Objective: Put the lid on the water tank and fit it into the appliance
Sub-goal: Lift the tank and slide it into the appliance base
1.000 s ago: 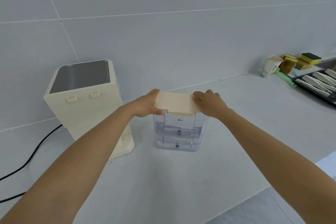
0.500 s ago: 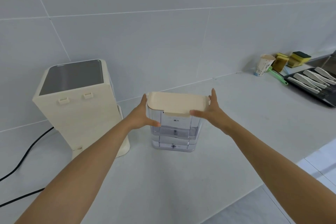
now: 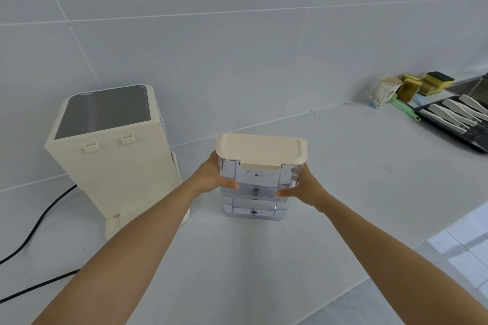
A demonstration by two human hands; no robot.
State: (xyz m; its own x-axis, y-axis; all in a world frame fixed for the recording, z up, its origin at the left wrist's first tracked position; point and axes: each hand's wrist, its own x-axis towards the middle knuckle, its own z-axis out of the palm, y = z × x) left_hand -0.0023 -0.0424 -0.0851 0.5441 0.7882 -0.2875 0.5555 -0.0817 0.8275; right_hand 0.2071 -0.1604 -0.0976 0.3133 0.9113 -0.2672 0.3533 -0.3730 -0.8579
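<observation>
Your left hand [image 3: 211,177] and right hand [image 3: 303,187] are clamped on opposite side walls of the water tank [image 3: 254,187], which stands upright on the counter [image 3: 343,179] with its cream lid [image 3: 260,149] already seated. The appliance [image 3: 113,150] lies to your left, just beside the tank and nearer your left hand, so the carry likely runs leftward, tank kept vertical.
</observation>
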